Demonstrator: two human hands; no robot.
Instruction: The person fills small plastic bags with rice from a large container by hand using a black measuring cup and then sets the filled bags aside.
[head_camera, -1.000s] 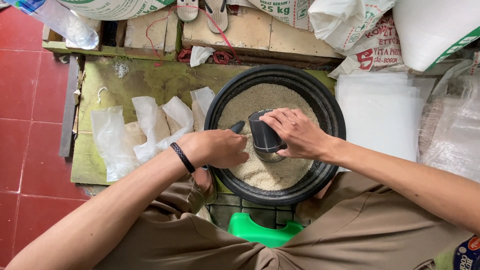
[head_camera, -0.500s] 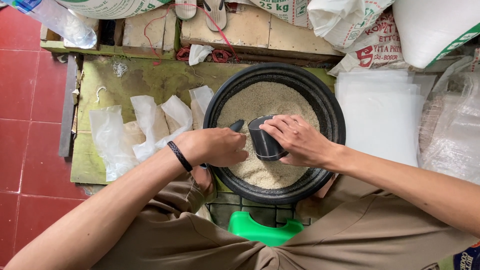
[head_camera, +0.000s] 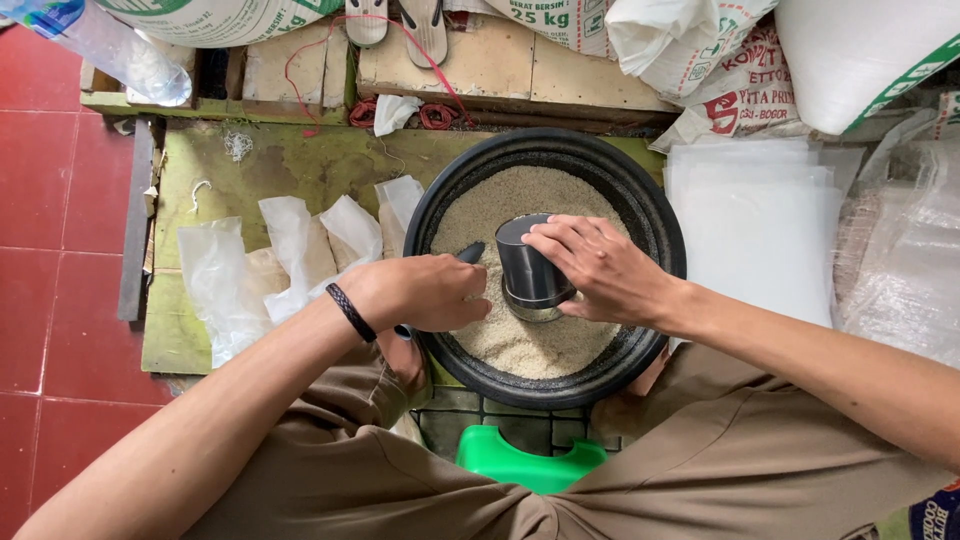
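A round black basin (head_camera: 650, 215) full of pale grain (head_camera: 520, 345) sits in front of me. My right hand (head_camera: 600, 270) grips a grey metal measuring cup (head_camera: 530, 270) lying tilted on the grain near the basin's middle. My left hand (head_camera: 425, 292) is closed around a dark handle or scoop (head_camera: 470, 252) at the basin's left edge; only its tip shows. A black band (head_camera: 352, 312) circles my left wrist.
Several filled clear plastic bags (head_camera: 290, 245) lie on a green wooden board (head_camera: 290, 160) to the left. A stack of flat plastic bags (head_camera: 750, 225) is on the right. Large sacks (head_camera: 740, 60) line the back. A green plastic stool (head_camera: 525, 462) sits under me. Red tiles (head_camera: 50, 200) cover the floor.
My right hand has tilted and shifted the metal cup slightly on the grain. My left hand stays at the basin's left edge.
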